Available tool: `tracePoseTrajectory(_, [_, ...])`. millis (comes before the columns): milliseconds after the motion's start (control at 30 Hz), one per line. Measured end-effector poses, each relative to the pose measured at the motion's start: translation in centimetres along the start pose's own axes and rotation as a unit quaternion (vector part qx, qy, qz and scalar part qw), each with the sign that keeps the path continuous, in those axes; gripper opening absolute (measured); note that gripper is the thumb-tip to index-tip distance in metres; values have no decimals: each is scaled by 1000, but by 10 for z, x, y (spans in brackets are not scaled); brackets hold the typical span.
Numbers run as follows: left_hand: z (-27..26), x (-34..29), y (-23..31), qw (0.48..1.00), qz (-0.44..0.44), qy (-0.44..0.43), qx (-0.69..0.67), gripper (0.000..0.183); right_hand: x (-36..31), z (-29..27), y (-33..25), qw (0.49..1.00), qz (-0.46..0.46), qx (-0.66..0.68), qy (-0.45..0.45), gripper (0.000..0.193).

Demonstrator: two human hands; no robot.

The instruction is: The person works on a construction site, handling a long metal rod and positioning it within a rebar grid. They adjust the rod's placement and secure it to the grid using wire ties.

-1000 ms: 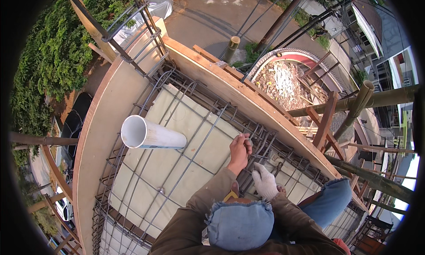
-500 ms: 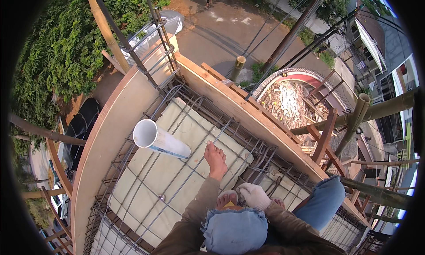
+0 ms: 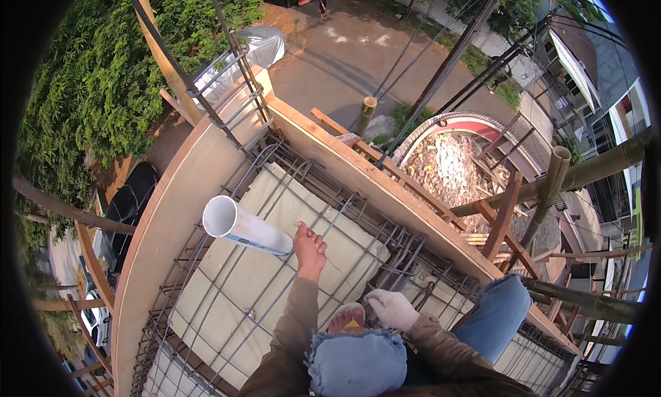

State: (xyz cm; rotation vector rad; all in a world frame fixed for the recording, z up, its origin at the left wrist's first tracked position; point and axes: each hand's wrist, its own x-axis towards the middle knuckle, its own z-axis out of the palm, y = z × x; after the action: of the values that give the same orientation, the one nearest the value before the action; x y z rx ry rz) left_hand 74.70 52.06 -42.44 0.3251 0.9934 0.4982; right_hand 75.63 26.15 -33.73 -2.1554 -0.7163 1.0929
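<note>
My bare left hand point(image 3: 310, 254) is over the steel bar mesh point(image 3: 260, 274), its fingers curled together beside the lower end of a white plastic pipe point(image 3: 256, 229). A thin strand shows next to this hand, but what the fingers hold is too small to make out. The pipe leans across the mesh with its open end toward the left. My right hand point(image 3: 392, 309), in a whitish knitted glove, is closed near the bundled bars point(image 3: 407, 251) by my sandalled foot point(image 3: 346, 319). Anything inside its fingers is hidden. Pale sheeting point(image 3: 227, 276) lies beneath the mesh.
Curved plywood formwork point(image 3: 162, 190) rises on the left, and a straight board point(image 3: 372, 170) edges the far side. Upright bars point(image 3: 220, 121) stand at the corner. Bamboo poles point(image 3: 551, 183) and wooden braces are at the right. Beyond the boards is a drop to the paved ground point(image 3: 330, 59).
My left hand has moved left, close to the pipe's lower end, with its fingers still curled. My gloved right hand stays near the same bars. The view has shifted slightly.
</note>
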Motion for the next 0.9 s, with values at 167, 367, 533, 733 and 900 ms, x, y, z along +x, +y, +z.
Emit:
tracePoseTrajectory(167, [-6,6,4,1000,9,-14,1,42,-3,-2,0,999,-10,40,-10,29])
tracePoseTrajectory(367, [-6,8,12,997,-54,-38,-40,42,-5,-6,2,999,-7,50,1,29])
tracePoseTrajectory(533, [3,-6,12,998,-6,-53,-29,32,-6,-4,7,999,-11,41,23,31])
tracePoseTrajectory(733, [5,-19,14,995,72,-29,-59,26,-4,11,16,998,-30,61,14,31])
tracePoseTrajectory(900, [-2,-13,33,997,40,-38,-53,26,-2,17,12,997,-70,12,-24,32])
